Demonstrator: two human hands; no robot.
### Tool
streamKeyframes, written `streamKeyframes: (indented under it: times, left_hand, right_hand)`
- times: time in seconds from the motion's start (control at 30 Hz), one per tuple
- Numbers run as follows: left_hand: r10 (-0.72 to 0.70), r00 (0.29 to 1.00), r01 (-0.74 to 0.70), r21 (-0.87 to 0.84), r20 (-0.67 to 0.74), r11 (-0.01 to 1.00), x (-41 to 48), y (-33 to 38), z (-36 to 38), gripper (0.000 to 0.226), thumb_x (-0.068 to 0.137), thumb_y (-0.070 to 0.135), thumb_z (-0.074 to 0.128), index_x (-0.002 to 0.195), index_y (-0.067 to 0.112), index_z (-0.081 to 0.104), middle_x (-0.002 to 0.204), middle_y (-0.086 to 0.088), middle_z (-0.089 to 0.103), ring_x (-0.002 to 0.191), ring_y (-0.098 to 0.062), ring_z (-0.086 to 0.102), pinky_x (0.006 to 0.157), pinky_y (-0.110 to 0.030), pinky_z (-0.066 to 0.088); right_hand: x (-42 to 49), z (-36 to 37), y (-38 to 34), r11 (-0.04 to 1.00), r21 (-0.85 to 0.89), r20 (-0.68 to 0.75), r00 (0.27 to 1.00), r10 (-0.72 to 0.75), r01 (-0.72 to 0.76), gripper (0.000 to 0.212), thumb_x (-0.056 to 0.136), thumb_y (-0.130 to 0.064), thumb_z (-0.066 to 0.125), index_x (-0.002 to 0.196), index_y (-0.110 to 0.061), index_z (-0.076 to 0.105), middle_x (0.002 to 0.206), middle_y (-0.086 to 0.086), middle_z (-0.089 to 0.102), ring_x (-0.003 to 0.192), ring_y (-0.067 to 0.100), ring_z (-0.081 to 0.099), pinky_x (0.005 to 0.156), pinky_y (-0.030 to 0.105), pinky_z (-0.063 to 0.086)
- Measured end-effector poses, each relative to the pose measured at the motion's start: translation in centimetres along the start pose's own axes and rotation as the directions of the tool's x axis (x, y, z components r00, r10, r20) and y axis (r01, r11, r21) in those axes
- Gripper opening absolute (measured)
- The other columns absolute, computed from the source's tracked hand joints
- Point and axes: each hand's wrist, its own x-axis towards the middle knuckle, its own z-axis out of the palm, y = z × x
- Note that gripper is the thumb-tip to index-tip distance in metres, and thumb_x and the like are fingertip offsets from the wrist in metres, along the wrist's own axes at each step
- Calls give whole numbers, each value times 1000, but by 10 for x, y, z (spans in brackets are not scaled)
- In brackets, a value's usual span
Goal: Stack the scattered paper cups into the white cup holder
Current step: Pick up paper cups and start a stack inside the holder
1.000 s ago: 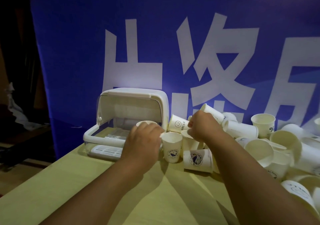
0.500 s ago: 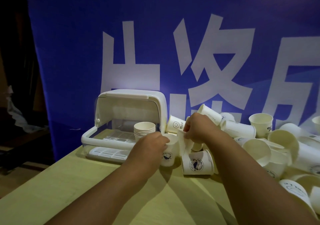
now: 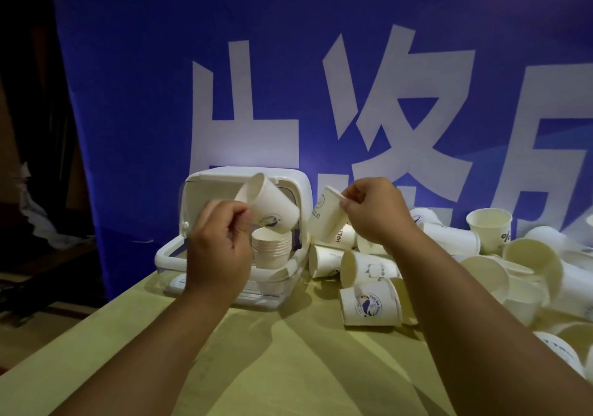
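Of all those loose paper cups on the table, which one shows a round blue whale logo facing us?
The upright cup nearest the camera, at the front edge of the pile just right of the white cup holder. Its neighbours lie tipped or show other prints.

One head-worn wide-angle view, looking forward and down from close above the wooden table (image 3: 256, 367), faces a blue banner (image 3: 160, 79) straight ahead, with both forearms reaching in from the bottom edge and the white cup holder (image 3: 288, 191) near centre.

Blue banner (image 3: 321, 47) with large white characters behind a pale wooden table (image 3: 272, 367).
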Motion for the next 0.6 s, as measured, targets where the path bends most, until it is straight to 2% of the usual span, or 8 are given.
streamKeyframes:
  times: [0.1, 0.23, 0.4, 0.5, 0.57, 0.6]
  left_hand:
    - [-28, 997, 23, 61, 70, 998, 0, -14, 1, 10, 99, 12, 61, 98, 6, 67, 97, -3, 62, 84, -16, 58, 67, -11, 39]
    - [-90, 969, 57, 146, 228, 988, -3, -23, 6, 9, 100, 11, 59, 99, 9, 68, 102, -2, 59, 89, -19, 57, 69, -16, 39]
    - [-114, 931, 34, 231, 346, 972, 2, -22, 9, 12, 102, 17, 53, 95, 15, 63, 103, 2, 48, 96, -22, 51, 78, -40, 49]
    - [-205, 857, 39, 338, 473, 940, -1, -19, 12, 10, 103, 28, 51, 103, 24, 60, 124, 5, 42, 115, -19, 45, 94, -38, 49]
    - [-300, 779, 141, 312, 551, 940, -5, -16, 13, 16, 105, 32, 48, 115, 27, 59, 134, 7, 42, 123, -16, 45, 104, -36, 47]
    - [-328, 750, 198, 278, 575, 940, -6, -16, 13, 18, 105, 33, 49, 116, 26, 60, 133, 8, 46, 121, -15, 49, 103, -35, 48]
  right_hand:
    - [-4, 4, -7, 995, 86, -72, 997, -41, 47, 6, 95, -20, 65, 100, -20, 69, 92, -7, 61, 90, 14, 59, 70, 21, 46]
    - [-10, 11, -15, 988, 121, -132, 988, -85, 101, 13, 96, -22, 63, 107, -17, 70, 97, -4, 65, 89, 14, 60, 58, 9, 36]
    - [-15, 22, -22, 966, 173, -173, 972, -160, 190, 13, 97, -22, 62, 107, -20, 70, 98, -6, 66, 90, 11, 61, 68, 12, 44]
    - [-17, 29, -25, 961, 149, -156, 966, -208, 231, 12, 97, -21, 62, 106, -22, 70, 103, -4, 66, 92, 12, 61, 72, 16, 48]
    - [-19, 34, -27, 963, 107, -136, 963, -232, 247, 12, 96, -21, 64, 106, -21, 70, 107, -3, 62, 93, 13, 60, 75, 17, 49]
    - [-20, 37, -27, 964, 86, -122, 963, -241, 252, 13, 95, -21, 64, 106, -20, 70, 109, -4, 59, 95, 13, 59, 78, 17, 49]
